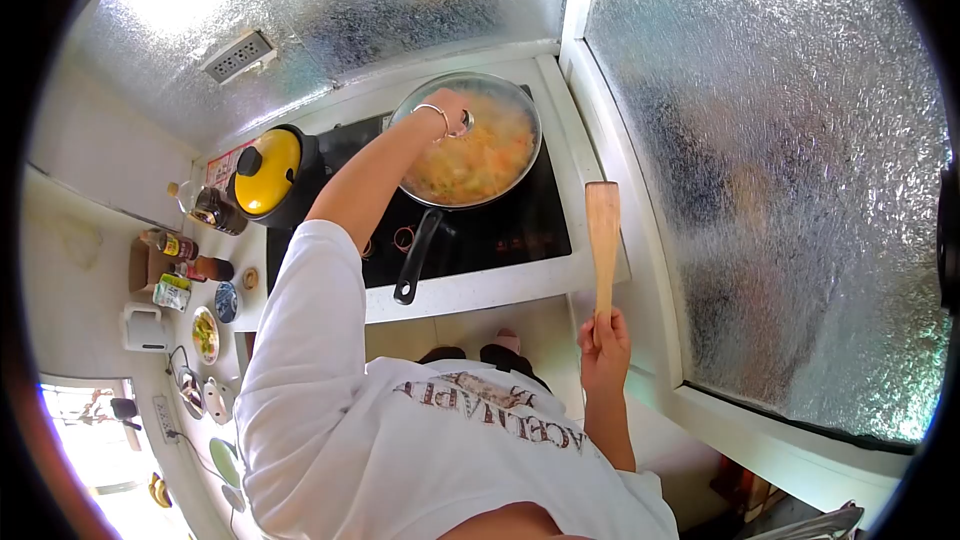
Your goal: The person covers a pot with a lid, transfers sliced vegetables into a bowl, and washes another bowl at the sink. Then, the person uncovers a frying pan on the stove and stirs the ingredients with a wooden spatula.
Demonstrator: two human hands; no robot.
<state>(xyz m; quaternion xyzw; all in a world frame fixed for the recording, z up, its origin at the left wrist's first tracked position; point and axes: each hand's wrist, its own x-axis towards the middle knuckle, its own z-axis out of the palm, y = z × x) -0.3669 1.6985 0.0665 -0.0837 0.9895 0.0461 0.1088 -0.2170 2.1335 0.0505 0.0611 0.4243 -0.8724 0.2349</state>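
My left hand (446,108), with a bracelet at the wrist, is closed on the knob of a glass lid (505,125). The lid rests over a frying pan (425,245) whose black handle points toward me. Through the fogged glass, orange and green food (470,165) shows, its kind unclear. Off to the right of the stove, my right hand (605,348) grips a wooden spatula (603,230) near the end of its handle, blade up. The spatula is apart from the pan.
The pan stands on a black cooktop (500,240). Left of it sits a dark pot with a yellow lid (268,172). Bottles (215,208), a plate of food (205,335) and a kettle (146,328) line the left counter. A foil-covered wall (770,160) rises at right.
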